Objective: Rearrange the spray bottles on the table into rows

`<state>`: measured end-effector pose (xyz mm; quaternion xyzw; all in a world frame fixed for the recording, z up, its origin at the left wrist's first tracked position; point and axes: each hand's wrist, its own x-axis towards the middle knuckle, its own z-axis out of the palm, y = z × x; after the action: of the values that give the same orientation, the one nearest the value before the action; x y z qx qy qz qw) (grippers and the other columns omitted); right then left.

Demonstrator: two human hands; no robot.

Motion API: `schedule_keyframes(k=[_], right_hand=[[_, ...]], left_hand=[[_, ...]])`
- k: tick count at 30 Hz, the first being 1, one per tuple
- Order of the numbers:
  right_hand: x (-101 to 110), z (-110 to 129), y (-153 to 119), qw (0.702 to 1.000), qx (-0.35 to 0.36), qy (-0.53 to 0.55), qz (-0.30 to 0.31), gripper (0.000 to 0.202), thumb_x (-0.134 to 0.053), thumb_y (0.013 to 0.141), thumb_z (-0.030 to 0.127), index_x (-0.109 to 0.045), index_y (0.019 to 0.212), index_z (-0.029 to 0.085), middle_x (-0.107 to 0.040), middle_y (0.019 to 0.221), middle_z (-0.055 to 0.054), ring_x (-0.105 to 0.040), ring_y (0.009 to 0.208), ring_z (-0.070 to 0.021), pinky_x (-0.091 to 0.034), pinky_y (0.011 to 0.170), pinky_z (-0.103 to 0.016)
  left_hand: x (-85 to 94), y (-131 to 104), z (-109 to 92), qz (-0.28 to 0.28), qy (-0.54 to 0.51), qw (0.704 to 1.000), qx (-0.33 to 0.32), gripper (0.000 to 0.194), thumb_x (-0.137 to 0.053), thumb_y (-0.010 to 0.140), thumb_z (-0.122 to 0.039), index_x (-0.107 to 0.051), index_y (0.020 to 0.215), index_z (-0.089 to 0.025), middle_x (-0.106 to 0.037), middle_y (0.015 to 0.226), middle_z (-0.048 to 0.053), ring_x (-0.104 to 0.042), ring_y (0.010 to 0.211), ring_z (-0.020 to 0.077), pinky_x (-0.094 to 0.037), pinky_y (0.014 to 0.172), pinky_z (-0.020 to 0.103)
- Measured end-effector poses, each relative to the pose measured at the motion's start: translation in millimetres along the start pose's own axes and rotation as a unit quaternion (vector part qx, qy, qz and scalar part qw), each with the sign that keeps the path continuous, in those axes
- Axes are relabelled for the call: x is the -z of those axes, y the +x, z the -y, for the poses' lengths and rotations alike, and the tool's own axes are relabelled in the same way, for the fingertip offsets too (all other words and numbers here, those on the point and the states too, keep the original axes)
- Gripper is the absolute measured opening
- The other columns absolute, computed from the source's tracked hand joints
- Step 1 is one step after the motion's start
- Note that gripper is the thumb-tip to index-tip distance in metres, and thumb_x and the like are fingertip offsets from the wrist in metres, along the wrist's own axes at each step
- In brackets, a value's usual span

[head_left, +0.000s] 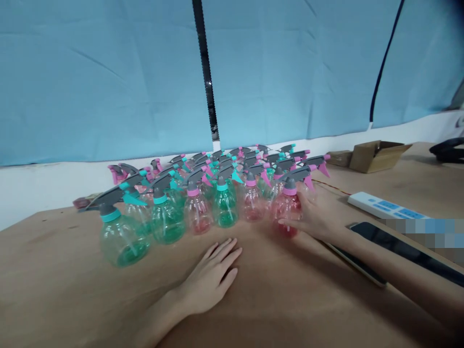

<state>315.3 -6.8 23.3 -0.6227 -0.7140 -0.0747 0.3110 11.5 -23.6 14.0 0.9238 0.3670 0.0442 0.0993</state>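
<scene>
While left hand (pixel 209 279) flat, right hand (pixel 319 216) around pink bottle (pixel 286 209).

no readable text, brand, number or sign on spray bottles (pixel 226 208), power strip (pixel 386 207), cardboard box (pixel 373 158).

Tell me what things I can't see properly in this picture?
In the head view:
Right hand: some fingers, hidden behind the red bottle.
Back bottles: mostly hidden by front ones.
Cardboard box: its bottom, hidden by its walls.
Power strip: one end, covered by blurry squares.
Black thing: cut off by the right edge.
</scene>
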Motion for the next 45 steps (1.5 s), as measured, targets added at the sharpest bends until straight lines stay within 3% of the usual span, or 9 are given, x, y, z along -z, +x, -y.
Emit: schedule_keyframes(k=[8,16,21,25,28,30,34,38,45], right_hand=[[-10,-5,22,0.996,-0.059,-0.071,0.002,0.083,-0.050,0.066,0.069,-0.038,0.125,0.011,-0.053,0.117,-0.023,-0.041,0.118,-0.0426,-0.033,0.091,-0.060],[-25,-11,38,0.985,-0.072,-0.156,0.006,0.079,-0.047,0.070,0.069,-0.042,0.118,0.006,-0.056,0.112,-0.024,-0.042,0.117,-0.0414,-0.014,0.100,-0.060],[-25,-7,45,0.983,-0.081,-0.164,0.020,0.078,-0.048,0.072,0.066,-0.041,0.120,0.004,-0.055,0.111,-0.027,-0.044,0.114,-0.0433,-0.027,0.094,-0.059],[-26,0,31,0.984,-0.055,-0.169,-0.005,0.073,-0.046,0.078,0.059,-0.036,0.127,0.005,-0.051,0.118,-0.027,-0.038,0.118,-0.0448,-0.033,0.089,-0.059],[-34,16,-4,0.985,-0.010,-0.170,-0.018,0.067,-0.047,0.081,0.049,-0.036,0.129,0.004,-0.045,0.124,-0.029,-0.035,0.118,-0.0478,-0.038,0.084,-0.060],[-40,34,-32,0.986,0.039,-0.163,0.014,0.057,-0.042,0.085,0.042,-0.041,0.127,0.003,-0.047,0.121,-0.030,-0.042,0.112,-0.0465,-0.041,0.082,-0.059],[-44,75,-65,0.977,0.165,-0.053,0.125,0.047,-0.032,0.091,0.034,-0.045,0.128,0.007,-0.050,0.126,-0.020,-0.047,0.116,-0.0319,-0.041,0.094,-0.048],[-38,95,-56,0.944,0.245,0.034,0.218,0.052,-0.032,0.093,0.036,-0.034,0.137,0.007,-0.035,0.142,-0.013,-0.029,0.130,-0.0243,-0.030,0.106,-0.043],[-39,90,-47,0.927,0.250,0.077,0.268,0.055,-0.032,0.093,0.038,-0.025,0.141,0.012,-0.025,0.146,-0.009,-0.020,0.134,-0.0212,-0.020,0.110,-0.041]], left_hand=[[-4.1,0,2,-0.012,-0.003,1.000,-0.002,0.044,-0.032,0.091,-0.033,-0.036,0.135,-0.026,-0.028,0.146,0.003,-0.024,0.134,0.0211,-0.021,0.109,0.046],[-0.3,0,-2,0.001,-0.004,1.000,0.005,0.045,-0.032,0.091,-0.033,-0.037,0.135,-0.025,-0.027,0.146,0.004,-0.024,0.134,0.0218,-0.021,0.109,0.047],[-0.4,0,-3,0.005,0.001,1.000,0.005,0.045,-0.031,0.091,-0.033,-0.037,0.135,-0.024,-0.027,0.146,0.003,-0.023,0.135,0.0215,-0.021,0.109,0.046],[-0.5,-1,-4,0.013,0.010,1.000,0.008,0.046,-0.029,0.092,-0.034,-0.035,0.136,-0.023,-0.025,0.147,0.003,-0.021,0.135,0.0207,-0.019,0.110,0.045],[-0.7,-1,-5,0.019,0.015,1.000,0.010,0.046,-0.028,0.092,-0.034,-0.033,0.137,-0.023,-0.023,0.148,0.003,-0.020,0.136,0.0202,-0.018,0.111,0.045],[-1.3,-1,-5,0.024,0.017,0.999,0.019,0.048,-0.027,0.092,-0.035,-0.031,0.138,-0.021,-0.022,0.148,0.003,-0.019,0.136,0.0201,-0.016,0.111,0.045],[-2.9,-2,-3,0.024,0.030,0.998,0.048,0.055,-0.028,0.091,-0.041,-0.025,0.140,-0.016,-0.020,0.148,0.003,-0.016,0.137,0.0203,-0.014,0.112,0.045],[-2.3,-8,5,0.021,0.039,0.998,0.045,0.059,-0.028,0.091,-0.046,-0.019,0.142,-0.018,-0.017,0.149,0.002,-0.016,0.137,0.0199,-0.016,0.112,0.043],[-2.0,-17,13,0.025,0.064,0.997,0.035,0.058,-0.024,0.092,-0.048,-0.019,0.142,-0.019,-0.016,0.149,0.001,-0.015,0.137,0.0185,-0.015,0.112,0.041]])
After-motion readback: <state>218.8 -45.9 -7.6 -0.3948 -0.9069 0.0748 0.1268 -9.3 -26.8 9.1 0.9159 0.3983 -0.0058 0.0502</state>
